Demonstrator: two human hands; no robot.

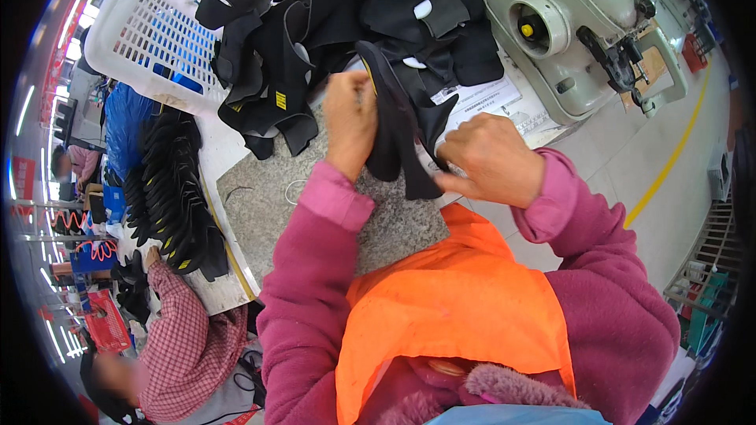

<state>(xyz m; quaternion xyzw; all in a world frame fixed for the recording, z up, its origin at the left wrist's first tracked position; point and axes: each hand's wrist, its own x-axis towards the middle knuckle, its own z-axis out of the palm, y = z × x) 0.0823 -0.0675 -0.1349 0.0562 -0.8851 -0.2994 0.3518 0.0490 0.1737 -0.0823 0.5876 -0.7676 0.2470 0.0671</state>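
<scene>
Between my hands hangs a black fabric piece (384, 138), soft and curved, with long flaps pointing down toward me. My left hand (352, 118) is closed on its left edge, near the upper end. At the right side of the piece, my right hand (490, 156) has its fingers curled and pinches a lower edge. Just beyond lies a heap of similar black fabric pieces (272, 71), some with small yellow labels and white patches. Below the held piece is a speckled grey stone slab (268, 216) on the worktable.
A white perforated plastic basket (150, 24) stands at the far left, with black pieces spilling from it. The grey-green sewing machine (563, 20) is at the right. Stacked black pieces (169, 189) line the left table, where a co-worker's checked sleeve (185, 323) reaches in.
</scene>
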